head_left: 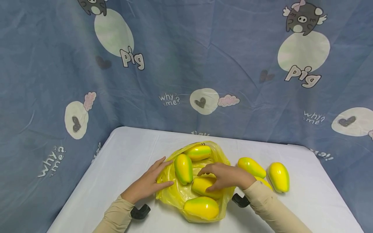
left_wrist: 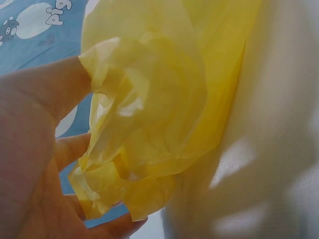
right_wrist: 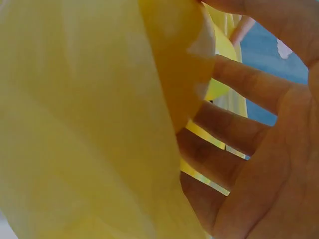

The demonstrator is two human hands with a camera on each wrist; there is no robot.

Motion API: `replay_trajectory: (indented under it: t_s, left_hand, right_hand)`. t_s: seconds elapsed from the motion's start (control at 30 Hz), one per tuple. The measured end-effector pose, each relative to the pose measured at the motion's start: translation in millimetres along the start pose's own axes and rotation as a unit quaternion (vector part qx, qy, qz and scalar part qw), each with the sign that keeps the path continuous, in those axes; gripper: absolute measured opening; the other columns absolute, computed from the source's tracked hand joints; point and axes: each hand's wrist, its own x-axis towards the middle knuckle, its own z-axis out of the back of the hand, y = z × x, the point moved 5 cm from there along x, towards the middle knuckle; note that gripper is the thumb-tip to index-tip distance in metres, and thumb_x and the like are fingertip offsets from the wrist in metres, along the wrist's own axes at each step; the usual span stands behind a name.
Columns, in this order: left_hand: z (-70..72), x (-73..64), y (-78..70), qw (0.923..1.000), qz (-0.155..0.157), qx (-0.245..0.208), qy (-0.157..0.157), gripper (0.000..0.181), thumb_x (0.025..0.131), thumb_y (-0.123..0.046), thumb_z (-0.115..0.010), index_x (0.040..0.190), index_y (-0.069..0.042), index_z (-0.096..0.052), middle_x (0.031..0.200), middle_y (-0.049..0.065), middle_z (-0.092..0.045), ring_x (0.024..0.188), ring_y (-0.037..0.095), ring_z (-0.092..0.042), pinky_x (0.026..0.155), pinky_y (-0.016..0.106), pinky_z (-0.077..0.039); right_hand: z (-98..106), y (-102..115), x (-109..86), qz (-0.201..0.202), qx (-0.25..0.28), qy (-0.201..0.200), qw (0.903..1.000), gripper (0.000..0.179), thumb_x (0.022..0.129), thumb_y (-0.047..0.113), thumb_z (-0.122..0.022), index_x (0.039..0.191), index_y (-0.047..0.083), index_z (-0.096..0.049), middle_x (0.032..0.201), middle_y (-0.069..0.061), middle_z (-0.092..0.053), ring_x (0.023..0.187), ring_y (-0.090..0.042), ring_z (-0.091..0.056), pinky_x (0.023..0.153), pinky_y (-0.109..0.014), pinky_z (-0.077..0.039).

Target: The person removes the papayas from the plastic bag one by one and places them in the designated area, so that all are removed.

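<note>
A yellow plastic bag [head_left: 175,200] sits with its mouth spread wide, several glossy yellow-green papayas inside. My left hand [head_left: 150,181] rests at the bag's left rim, fingers and thumb extended; the thin plastic partly covers its fingertips in the left wrist view. Within the mouth, my right hand [head_left: 228,174] holds one papaya [head_left: 201,186] between thumb and fingers. The bag's wall hides part of that fruit in the right wrist view. Another papaya [head_left: 183,169] lies near the left hand, one [head_left: 198,152] at the back, and one [head_left: 201,208] at the front.
Right of the bag, on the white table [head_left: 137,142], lie a papaya [head_left: 251,167], another papaya [head_left: 278,177] and a third papaya [head_left: 263,182] partly hidden by the right forearm. A blue printed curtain [head_left: 175,64] hangs behind and left of the table.
</note>
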Motion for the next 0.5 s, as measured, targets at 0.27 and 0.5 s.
replay_trajectory:
  t_s: [0.27, 0.5]
  left_hand:
    - [0.0, 0.6, 0.4, 1.0, 0.007, 0.001, -0.002, 0.076, 0.093, -0.055, -0.072, 0.159, -0.037, -0.037, 0.172, 0.012, -0.021, 0.156, 0.041, -0.028, 0.117, 0.069, -0.035]
    - [-0.7, 0.9, 1.5, 1.0, 0.007, 0.001, -0.002, 0.076, 0.093, -0.056, -0.071, 0.159, -0.037, -0.037, 0.172, 0.012, -0.021, 0.156, 0.041, -0.028, 0.117, 0.069, -0.035]
  right_hand:
    - [-6.4, -0.1, 3.6, -0.004, 0.013, 0.015, 0.9998, 0.047, 0.088, 0.033, -0.082, 0.13, 0.021, -0.067, 0.127, 0.009, -0.07, 0.107, -0.001, -0.061, 0.099, -0.028, -0.053]
    - [-8.0, 0.1, 4.4, -0.008, 0.014, 0.014, 0.9998, 0.048, 0.088, 0.033, -0.082, 0.131, 0.02, -0.067, 0.126, 0.01, -0.069, 0.106, -0.002, -0.061, 0.098, -0.028, -0.053]
